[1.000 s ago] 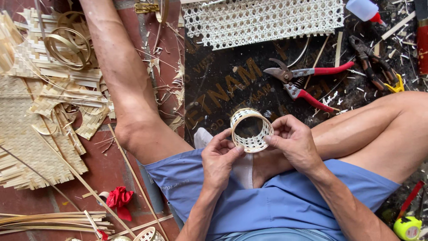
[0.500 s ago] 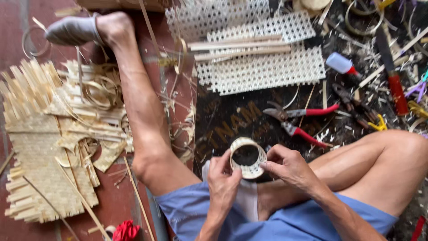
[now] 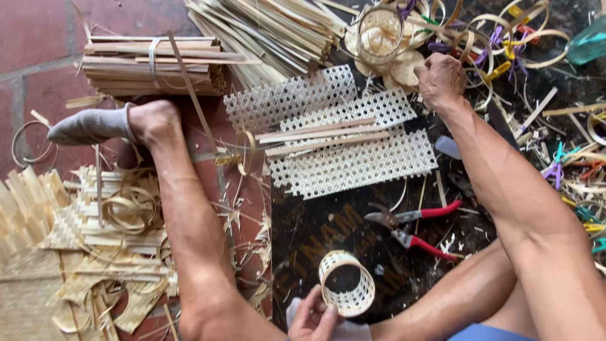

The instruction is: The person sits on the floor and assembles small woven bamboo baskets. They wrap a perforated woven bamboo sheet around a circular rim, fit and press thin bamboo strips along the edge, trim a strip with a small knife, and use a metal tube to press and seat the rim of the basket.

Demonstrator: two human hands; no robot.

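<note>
At the floor's left edge lie woven bamboo scraps [image 3: 76,252], pushed clear of the work; near the bottom middle the left hand [image 3: 314,319] pinches 1 small woven ring [image 3: 346,283] upright, alone now, since the right hand [image 3: 440,79] has let go and stretched to the loops [image 3: 505,38] at the far right corner, fingers curled, grip hidden; red-handled pliers [image 3: 413,230] lie between.

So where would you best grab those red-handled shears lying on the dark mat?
Probably by the two red handles of the shears, coming from the right: they splay open toward that side with a gap between them. The dark blades point left toward the woven ring held by the left hand, so that end is best avoided.
</note>
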